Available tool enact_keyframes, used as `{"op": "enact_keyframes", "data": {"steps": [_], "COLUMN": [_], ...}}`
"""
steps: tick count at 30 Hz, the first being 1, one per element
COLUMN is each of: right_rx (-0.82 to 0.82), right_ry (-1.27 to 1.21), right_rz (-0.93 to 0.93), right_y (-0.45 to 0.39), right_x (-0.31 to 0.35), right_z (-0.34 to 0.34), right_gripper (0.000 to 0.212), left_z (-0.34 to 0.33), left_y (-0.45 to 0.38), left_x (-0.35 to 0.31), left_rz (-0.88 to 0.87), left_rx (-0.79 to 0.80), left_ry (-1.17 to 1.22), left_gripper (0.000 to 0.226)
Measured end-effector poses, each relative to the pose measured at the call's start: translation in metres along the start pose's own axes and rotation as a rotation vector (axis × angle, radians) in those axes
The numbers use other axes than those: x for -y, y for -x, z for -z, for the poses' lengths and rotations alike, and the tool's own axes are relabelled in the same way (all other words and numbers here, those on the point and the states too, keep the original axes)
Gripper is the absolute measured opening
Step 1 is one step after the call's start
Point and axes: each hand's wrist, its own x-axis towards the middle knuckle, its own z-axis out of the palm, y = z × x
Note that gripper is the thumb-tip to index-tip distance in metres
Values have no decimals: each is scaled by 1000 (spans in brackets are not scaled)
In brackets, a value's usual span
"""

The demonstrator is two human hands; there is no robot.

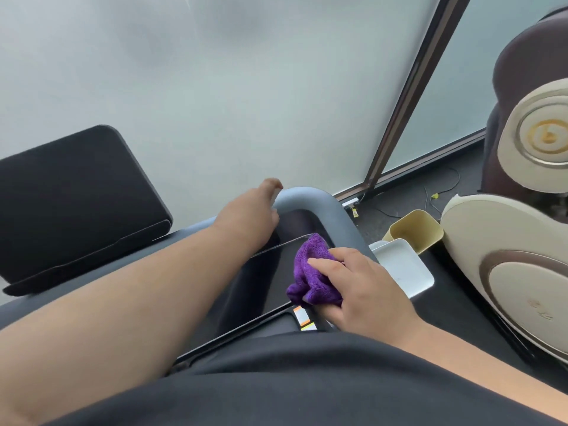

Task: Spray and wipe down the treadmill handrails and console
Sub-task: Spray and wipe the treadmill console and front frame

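Observation:
The treadmill's glossy black console panel point(261, 281) lies below me, with a grey handrail point(319, 204) curving round its far right corner. My right hand point(362, 290) grips a bunched purple cloth point(310, 272) and presses it on the right part of the panel. My left hand point(249, 210) reaches across to the far end of the handrail; its fingers are hidden behind the hand and the rail, so I cannot see whether they grasp it. A black screen point(76, 198) stands tilted at the left. No spray bottle is in view.
Frosted glass wall with a brown metal post point(412, 96) stands just behind the treadmill. A white tray point(405, 269) and a beige bin point(418, 229) sit right of the handrail. A brown and cream massage chair point(516, 241) fills the right side. Cables lie on the dark floor.

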Motion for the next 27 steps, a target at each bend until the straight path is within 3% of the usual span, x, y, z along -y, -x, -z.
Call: {"op": "enact_keyframes", "data": {"steps": [3, 7, 11, 14, 19, 27], "right_rx": [28, 6, -115, -219, 126, 184], "right_ry": [-11, -55, -175, -96, 302, 440], "right_rz": [29, 10, -156, -293, -531, -494], "right_y": [-5, -7, 1, 16, 30, -68], "right_x": [5, 8, 0, -17, -24, -33], "right_z": [-8, -7, 13, 28, 12, -18], "right_gripper": [56, 53, 51, 49, 73, 90], "left_z": [1, -1, -1, -5, -14, -15], "left_y": [1, 10, 36, 66, 99, 117], "left_x": [6, 7, 6, 13, 29, 41], "left_rz": [5, -7, -12, -46, -40, -29], "left_rx": [42, -16, -43, -24, 24, 16], "left_ry": [-15, 32, 138, 201, 240, 298], "left_gripper": [41, 42, 47, 48, 48, 50]}}
